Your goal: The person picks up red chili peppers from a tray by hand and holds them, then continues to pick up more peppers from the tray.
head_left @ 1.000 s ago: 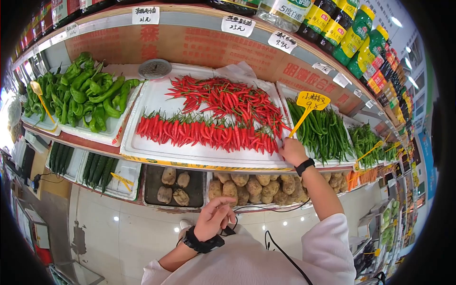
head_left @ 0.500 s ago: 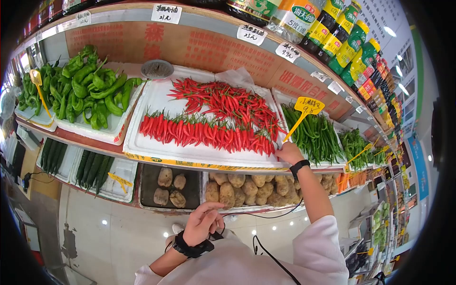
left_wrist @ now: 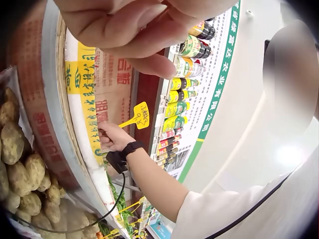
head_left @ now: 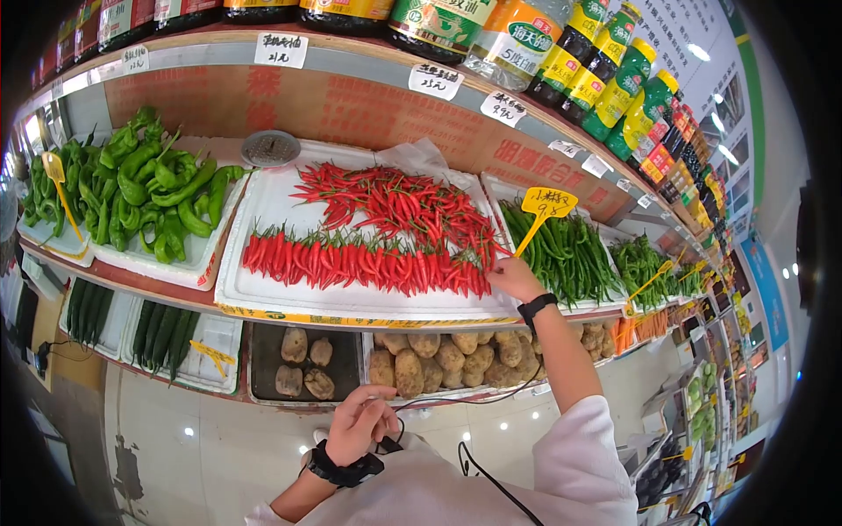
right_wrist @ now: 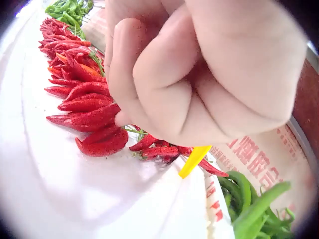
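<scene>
Red chili peppers (head_left: 351,266) lie side by side in a neat row on a white foam tray (head_left: 289,296), with a loose pile of red chilies (head_left: 395,206) behind them. At the row's right end is my right hand (head_left: 516,279), fingers curled. In the right wrist view this right hand (right_wrist: 199,74) pinches at the end red chili (right_wrist: 102,143); its fingertips partly hide the stem. My left hand (head_left: 355,427) hangs in front of the lower shelf, loosely curled around nothing. Its fingers (left_wrist: 119,30) fill the top of the left wrist view.
A yellow price tag (head_left: 549,203) stands just behind my right hand, beside long green chilies (head_left: 561,254). Green peppers (head_left: 145,193) fill trays at left. Potatoes (head_left: 438,359) and cucumbers (head_left: 162,333) sit below. Sauce bottles (head_left: 526,39) line the shelf above. A cable (head_left: 474,394) hangs near my left hand.
My right hand has moved from the foot of the price tag down and left to the end of the chili row. The head view has shifted slightly; my left hand stays loosely curled.
</scene>
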`<state>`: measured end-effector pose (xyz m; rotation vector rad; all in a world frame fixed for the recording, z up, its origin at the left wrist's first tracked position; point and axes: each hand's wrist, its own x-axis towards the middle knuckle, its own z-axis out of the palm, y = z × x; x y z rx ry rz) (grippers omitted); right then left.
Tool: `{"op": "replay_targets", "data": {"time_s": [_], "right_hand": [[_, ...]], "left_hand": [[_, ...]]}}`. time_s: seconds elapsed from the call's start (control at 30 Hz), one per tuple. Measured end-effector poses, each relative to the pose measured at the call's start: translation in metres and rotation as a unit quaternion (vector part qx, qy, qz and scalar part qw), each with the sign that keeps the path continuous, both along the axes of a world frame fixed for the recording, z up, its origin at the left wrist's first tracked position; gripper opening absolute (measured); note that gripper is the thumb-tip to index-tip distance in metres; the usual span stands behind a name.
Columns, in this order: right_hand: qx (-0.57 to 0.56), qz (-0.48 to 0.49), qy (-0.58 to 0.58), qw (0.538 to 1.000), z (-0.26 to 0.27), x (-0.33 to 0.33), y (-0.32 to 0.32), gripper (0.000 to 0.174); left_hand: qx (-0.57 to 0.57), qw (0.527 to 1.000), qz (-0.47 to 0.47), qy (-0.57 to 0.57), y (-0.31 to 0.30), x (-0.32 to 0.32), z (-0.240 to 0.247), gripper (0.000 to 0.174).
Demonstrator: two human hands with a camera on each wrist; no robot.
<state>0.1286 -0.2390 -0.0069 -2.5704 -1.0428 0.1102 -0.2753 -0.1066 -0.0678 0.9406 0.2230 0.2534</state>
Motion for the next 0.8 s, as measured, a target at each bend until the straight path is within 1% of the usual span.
{"op": "replay_targets", "data": {"time_s": [0.1, 0.17, 0.2, 0.27, 0.4, 0.47, 0.6, 0.67, 0.8], "right_hand": [[0.001, -0.004, 0.004, 1.000, -0.006, 0.008, 0.003, 0.028], [-0.027, -0.073, -0.099, 0.992, -0.005, 0.006, 0.007, 0.028], [-0.027, -0.072, -0.099, 0.992, -0.004, 0.004, 0.011, 0.028], [-0.147, -0.123, -0.123, 0.974, 0.000, -0.002, 0.019, 0.031], [-0.152, -0.135, -0.096, 0.974, -0.018, 0.017, 0.024, 0.037], [-0.126, -0.157, -0.065, 0.977, -0.022, 0.024, 0.028, 0.040], [-0.119, -0.158, -0.066, 0.978, -0.024, 0.029, 0.035, 0.039], [-0.137, -0.175, -0.082, 0.972, -0.026, 0.028, 0.039, 0.045], [-0.155, -0.187, -0.080, 0.967, -0.018, 0.021, 0.045, 0.046]], "left_hand": [[0.028, 0.999, 0.017, 0.003, 0.001, 0.003, 0.002, 0.026], [0.026, 0.999, 0.026, -0.001, 0.002, 0.003, 0.001, 0.026], [0.027, 0.999, 0.027, -0.001, 0.001, 0.003, 0.000, 0.026], [0.017, 0.999, 0.027, 0.003, 0.000, 0.005, -0.002, 0.026], [0.018, 0.999, 0.029, -0.004, 0.002, 0.005, -0.003, 0.026], [0.018, 0.999, 0.029, -0.002, 0.003, 0.005, -0.003, 0.026], [0.018, 1.000, 0.026, -0.002, 0.007, 0.003, -0.007, 0.026], [-0.008, 1.000, 0.012, -0.002, 0.010, 0.001, -0.008, 0.026], [0.002, 1.000, 0.016, 0.002, 0.013, -0.001, -0.010, 0.026]]}}
